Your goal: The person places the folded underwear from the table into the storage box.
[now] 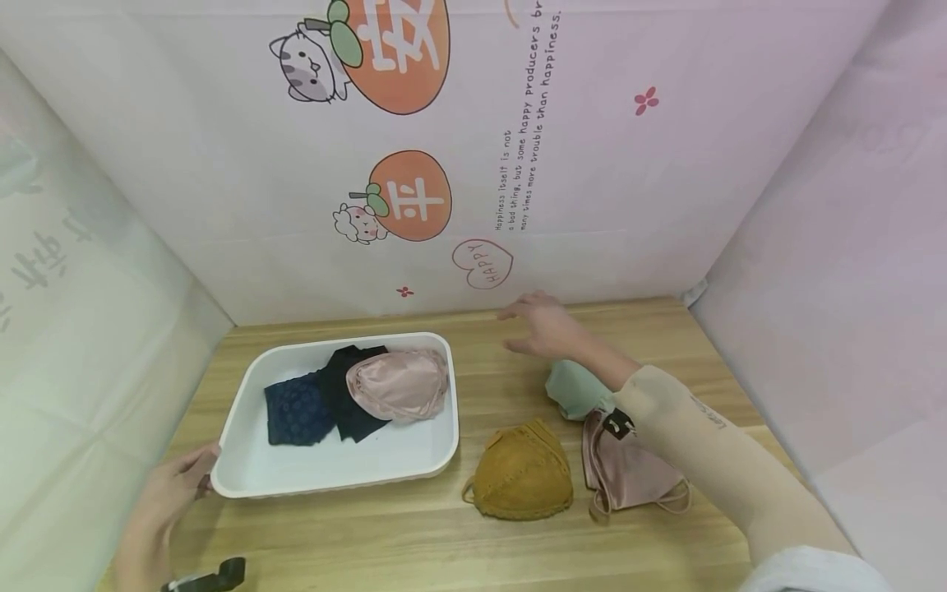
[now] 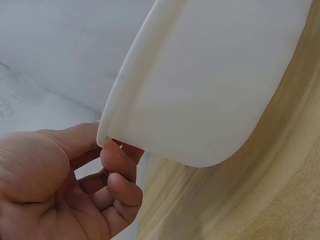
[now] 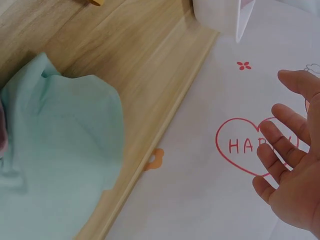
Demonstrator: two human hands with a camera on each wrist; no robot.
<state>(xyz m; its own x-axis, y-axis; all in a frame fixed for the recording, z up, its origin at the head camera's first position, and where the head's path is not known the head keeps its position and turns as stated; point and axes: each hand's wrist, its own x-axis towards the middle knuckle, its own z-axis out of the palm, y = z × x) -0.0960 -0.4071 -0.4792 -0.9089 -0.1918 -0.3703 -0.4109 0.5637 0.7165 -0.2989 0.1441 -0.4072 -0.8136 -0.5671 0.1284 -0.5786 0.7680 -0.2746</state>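
My left hand [image 1: 172,487] grips the near left corner of a white plastic basin [image 1: 244,440], thumb and fingers pinching its rim in the left wrist view. Inside the basin lie a navy patterned cloth [image 1: 299,411], a black cloth [image 1: 342,395] and a pink satin bra [image 1: 399,385], bunched toward the right side. Empty, with fingers spread, my right hand [image 1: 546,327] hovers near the back of the table. Just below it in the head view, partly hidden by the forearm, is a mint green garment [image 1: 575,388].
Right of the basin, a mustard folded bra [image 1: 522,473] lies on the wooden table [image 1: 355,534]. Beside it is a dusty pink satin garment with thin straps [image 1: 629,473], partly under my right forearm. A printed white curtain [image 1: 592,205] stands along the table's back edge.
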